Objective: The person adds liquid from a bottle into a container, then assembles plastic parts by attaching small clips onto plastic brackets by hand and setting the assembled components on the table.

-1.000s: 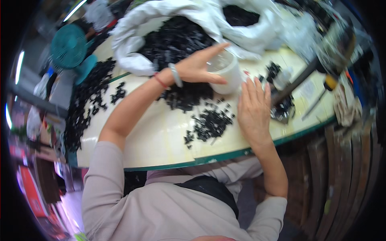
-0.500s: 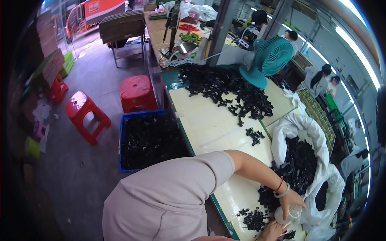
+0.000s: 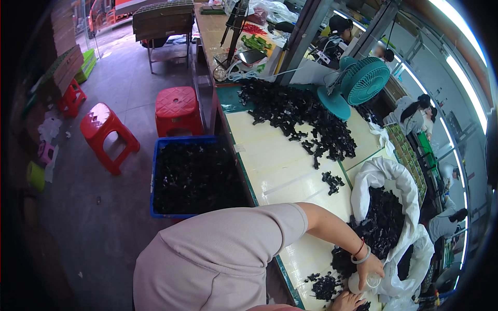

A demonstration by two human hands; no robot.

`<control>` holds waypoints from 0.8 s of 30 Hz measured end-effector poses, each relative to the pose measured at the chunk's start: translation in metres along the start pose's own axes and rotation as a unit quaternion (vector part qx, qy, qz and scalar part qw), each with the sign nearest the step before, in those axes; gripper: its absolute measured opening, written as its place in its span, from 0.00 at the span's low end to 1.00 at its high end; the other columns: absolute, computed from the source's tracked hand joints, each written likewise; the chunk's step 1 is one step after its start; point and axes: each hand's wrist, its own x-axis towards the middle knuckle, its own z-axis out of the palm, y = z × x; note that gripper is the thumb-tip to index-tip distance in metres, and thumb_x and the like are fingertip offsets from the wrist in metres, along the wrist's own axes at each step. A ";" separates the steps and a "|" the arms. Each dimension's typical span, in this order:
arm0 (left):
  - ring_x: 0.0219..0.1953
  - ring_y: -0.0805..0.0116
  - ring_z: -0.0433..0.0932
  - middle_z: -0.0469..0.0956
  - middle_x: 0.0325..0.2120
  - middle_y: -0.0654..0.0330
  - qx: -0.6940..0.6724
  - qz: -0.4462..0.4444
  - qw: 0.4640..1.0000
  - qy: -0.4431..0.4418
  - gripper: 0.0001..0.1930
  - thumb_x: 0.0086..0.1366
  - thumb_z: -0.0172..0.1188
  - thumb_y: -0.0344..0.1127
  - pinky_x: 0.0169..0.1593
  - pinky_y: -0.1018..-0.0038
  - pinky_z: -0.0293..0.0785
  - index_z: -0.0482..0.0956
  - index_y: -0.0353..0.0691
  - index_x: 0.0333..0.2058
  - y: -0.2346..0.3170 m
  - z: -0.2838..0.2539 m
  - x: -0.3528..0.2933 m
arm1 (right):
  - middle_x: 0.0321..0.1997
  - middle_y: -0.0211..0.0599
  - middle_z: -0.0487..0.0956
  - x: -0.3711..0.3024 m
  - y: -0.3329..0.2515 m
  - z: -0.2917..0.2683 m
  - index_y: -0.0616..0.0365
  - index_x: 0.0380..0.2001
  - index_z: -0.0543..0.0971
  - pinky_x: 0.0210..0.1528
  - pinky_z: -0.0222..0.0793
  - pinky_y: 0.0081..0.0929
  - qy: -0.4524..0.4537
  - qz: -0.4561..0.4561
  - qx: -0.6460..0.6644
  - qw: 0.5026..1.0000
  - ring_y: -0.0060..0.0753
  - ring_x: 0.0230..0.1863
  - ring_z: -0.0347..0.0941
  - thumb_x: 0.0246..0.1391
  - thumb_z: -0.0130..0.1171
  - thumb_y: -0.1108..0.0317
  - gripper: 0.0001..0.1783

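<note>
My left hand (image 3: 371,267), with a red cord and a pale bangle at its wrist, is closed round a translucent plastic cup (image 3: 357,284). The cup is tilted low over the table, at the mouth of a white sack. Just below it my right hand (image 3: 347,301) lies by the table top, fingers stretched toward the cup; its lower part is cut off by the frame. A small pile of black plastic pieces (image 3: 325,286) is left of the cup. Many more black pieces (image 3: 386,215) fill the opened white sack (image 3: 412,194) beyond my left hand.
A pale worktable (image 3: 275,155) carries a large heap of black pieces (image 3: 301,114) and a teal fan (image 3: 358,85). On the floor at left stand a blue crate (image 3: 153,192) of black pieces and red stools (image 3: 177,111). Several people are at far right.
The view has shifted slightly. My left hand still grips the cup, which has turned a little and sits lower. My right hand has stayed close beneath it.
</note>
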 end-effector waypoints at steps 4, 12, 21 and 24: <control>0.53 0.46 0.65 0.66 0.49 0.41 -0.007 0.000 1.000 0.002 0.51 0.38 0.68 0.63 0.57 0.64 0.61 0.62 0.33 0.55 -0.005 0.000 -0.001 | 0.52 0.55 0.70 0.004 0.002 -0.003 0.67 0.47 0.72 0.57 0.38 0.74 -0.050 0.017 -0.024 0.998 0.59 0.63 0.53 0.55 0.41 0.58 0.25; 0.54 0.46 0.65 0.66 0.50 0.40 -0.011 -0.015 1.000 -0.004 0.52 0.38 0.69 0.63 0.57 0.65 0.61 0.63 0.31 0.55 0.007 0.002 0.000 | 0.52 0.49 0.70 0.009 -0.011 -0.044 0.66 0.46 0.72 0.60 0.44 0.59 -0.065 0.029 0.002 0.997 0.50 0.59 0.59 0.56 0.41 0.62 0.21; 0.51 0.52 0.69 0.70 0.48 0.44 -0.058 -0.023 0.996 -0.058 0.44 0.44 0.65 0.60 0.55 0.65 0.64 0.66 0.32 0.52 0.016 -0.041 -0.018 | 0.59 0.54 0.65 0.020 -0.027 -0.059 0.61 0.48 0.72 0.65 0.40 0.53 -0.084 0.021 0.100 0.991 0.54 0.65 0.53 0.55 0.42 0.66 0.19; 0.56 0.55 0.65 0.66 0.53 0.45 0.000 -0.060 0.997 -0.038 0.44 0.48 0.64 0.57 0.60 0.69 0.59 0.62 0.32 0.57 0.007 -0.044 -0.020 | 0.63 0.47 0.61 0.031 -0.037 -0.075 0.61 0.57 0.62 0.65 0.34 0.56 -0.077 0.142 0.190 0.968 0.46 0.68 0.47 0.59 0.41 0.61 0.25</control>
